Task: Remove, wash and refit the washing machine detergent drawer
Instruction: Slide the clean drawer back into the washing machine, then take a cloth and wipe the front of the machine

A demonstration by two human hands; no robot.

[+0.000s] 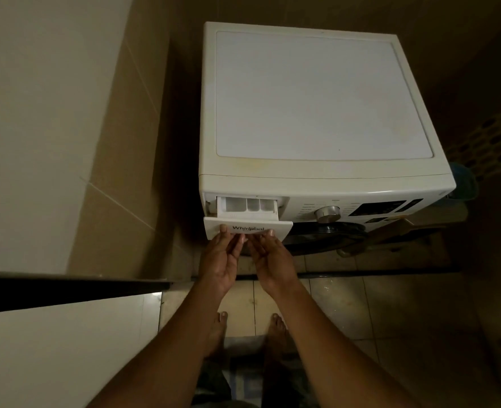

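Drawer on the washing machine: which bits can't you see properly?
Head view:
- The detergent drawer: its back end is hidden inside the washing machine.
- The fingers of the left hand and right hand: tips hidden under the drawer's front.
- Labels around the dial: too small and blurred to read.

I see open floor (346, 304) before the pulled-out drawer (247, 225), tiled wall (131, 142) close left, cardboard box (390, 231) low on the right.
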